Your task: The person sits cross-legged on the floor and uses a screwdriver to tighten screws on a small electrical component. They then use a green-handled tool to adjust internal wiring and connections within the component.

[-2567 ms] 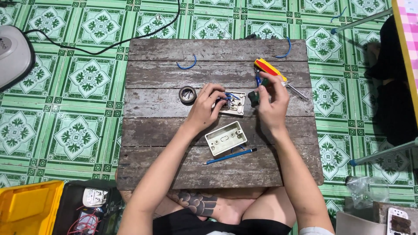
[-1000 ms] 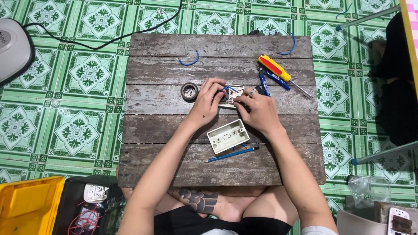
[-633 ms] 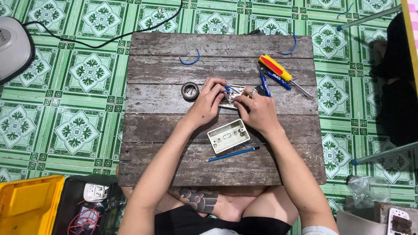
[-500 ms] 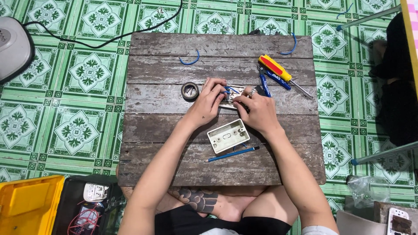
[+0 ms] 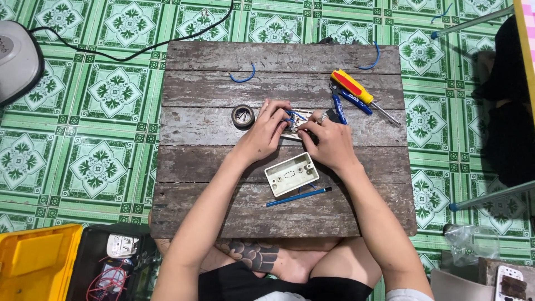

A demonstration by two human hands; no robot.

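Hands meeting mid-board, left hand point(image 5: 266, 134) fingers curled, pinching switch point(image 5: 293, 124) and its blue wires point(image 5: 294, 115), right hand point(image 5: 330, 142) gripping switch's other edge, white box point(image 5: 292, 174) just below, pliers point(image 5: 337, 106) beside right hand.

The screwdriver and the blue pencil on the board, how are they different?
The screwdriver has a fat yellow and red handle; the pencil is thin and blue all along. The screwdriver lies at the board's far right side, beyond the right hand; the pencil lies near the person, just below the white box. The screwdriver ends in a bare metal shaft; the pencil does not. Both lie flat on the wooden board, untouched.
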